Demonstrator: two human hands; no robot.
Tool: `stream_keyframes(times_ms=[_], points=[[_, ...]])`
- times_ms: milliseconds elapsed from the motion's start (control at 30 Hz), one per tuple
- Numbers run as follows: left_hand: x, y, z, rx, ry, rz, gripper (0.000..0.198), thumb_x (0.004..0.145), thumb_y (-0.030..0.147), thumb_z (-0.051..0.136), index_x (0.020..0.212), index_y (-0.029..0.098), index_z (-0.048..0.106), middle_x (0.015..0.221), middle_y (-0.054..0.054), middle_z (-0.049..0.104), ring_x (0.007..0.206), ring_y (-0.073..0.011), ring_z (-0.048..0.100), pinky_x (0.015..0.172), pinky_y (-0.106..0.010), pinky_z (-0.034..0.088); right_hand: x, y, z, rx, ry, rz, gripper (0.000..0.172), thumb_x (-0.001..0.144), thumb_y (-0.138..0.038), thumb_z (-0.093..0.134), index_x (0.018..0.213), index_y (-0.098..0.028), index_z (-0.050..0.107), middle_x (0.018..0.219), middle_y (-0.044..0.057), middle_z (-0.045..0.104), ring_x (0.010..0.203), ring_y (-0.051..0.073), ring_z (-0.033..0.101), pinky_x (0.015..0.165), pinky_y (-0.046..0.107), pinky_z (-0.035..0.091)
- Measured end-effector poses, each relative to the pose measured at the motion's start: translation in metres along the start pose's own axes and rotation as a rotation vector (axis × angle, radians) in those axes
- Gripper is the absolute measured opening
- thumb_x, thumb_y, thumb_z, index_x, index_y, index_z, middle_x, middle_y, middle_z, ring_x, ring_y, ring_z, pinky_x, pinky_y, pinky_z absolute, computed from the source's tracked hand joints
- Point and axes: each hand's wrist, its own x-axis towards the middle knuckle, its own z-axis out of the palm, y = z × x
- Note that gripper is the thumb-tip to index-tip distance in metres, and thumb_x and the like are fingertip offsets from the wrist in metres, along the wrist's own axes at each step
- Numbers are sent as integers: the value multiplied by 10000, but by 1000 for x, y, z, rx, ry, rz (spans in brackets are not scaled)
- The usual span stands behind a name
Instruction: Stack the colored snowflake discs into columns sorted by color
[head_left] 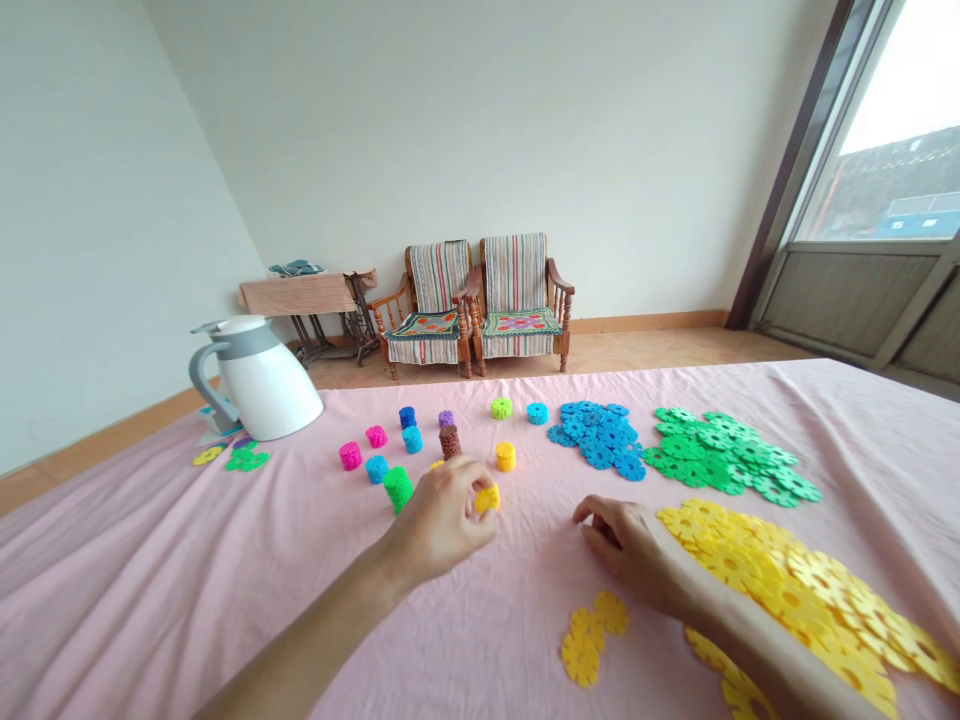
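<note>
My left hand is closed around a short stack of yellow snowflake discs, pinched between thumb and fingers just above the cloth. Close behind it stand a brown disc stack and a green stack, the green one partly covered by the hand. Another yellow stack stands a little farther away. My right hand rests on the cloth with loosely bent fingers, and nothing shows in them. Beside it spreads a heap of loose yellow discs, with several more yellow discs in front.
Short pink, blue, purple and lime stacks stand toward the back. Blue discs and green discs lie heaped at the right. A white jug stands back left, near several loose discs. Pink cloth covers the table.
</note>
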Motion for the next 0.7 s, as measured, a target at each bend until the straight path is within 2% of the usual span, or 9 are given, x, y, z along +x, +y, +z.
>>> stream_keyframes(times_ms=[133, 233, 433, 567, 633, 700], points=[[23, -24, 0, 5, -9, -33, 141, 634, 130, 591, 766, 175, 600, 760, 7, 577, 639, -134, 549, 574, -231, 397, 0, 0, 0, 3, 1, -8, 248, 796, -193, 383, 899, -187, 609, 629, -10, 594, 583, 140, 536, 577, 246, 356], [28, -30, 5, -9, -51, -28, 161, 630, 130, 589, 781, 177, 619, 742, 12, 586, 652, -144, 561, 584, -232, 400, 0, 1, 0, 10, 1, -3, 246, 800, -200, 386, 904, -189, 609, 637, -9, 601, 589, 142, 543, 587, 249, 364], [27, -29, 8, -18, -67, 0, 182, 652, 130, 577, 808, 186, 654, 767, 3, 615, 659, -149, 569, 611, -244, 417, -1, 2, 2, 5, 6, -10, 246, 810, -203, 380, 906, -191, 607, 650, -6, 606, 595, 142, 546, 588, 253, 364], [25, -29, 5, -25, -20, 6, 260, 684, 122, 571, 915, 193, 669, 874, -13, 625, 629, -121, 555, 630, -247, 435, 0, 4, 3, 3, 9, -9, 248, 804, -199, 385, 908, -195, 611, 653, -4, 610, 605, 145, 553, 594, 254, 366], [20, -23, 5, -47, -1, 23, 277, 708, 113, 551, 948, 195, 663, 904, -17, 621, 631, -112, 549, 644, -247, 441, 0, 4, 3, 6, 12, -11, 250, 803, -196, 384, 906, -198, 611, 653, -4, 614, 610, 145, 557, 592, 252, 365], [11, -10, 7, -85, -41, 64, 220, 737, 118, 537, 904, 187, 662, 869, -17, 615, 654, -117, 551, 646, -243, 441, 0, 4, 2, 3, 9, -8, 250, 798, -188, 386, 902, -197, 613, 651, -3, 616, 602, 143, 555, 585, 249, 362]])
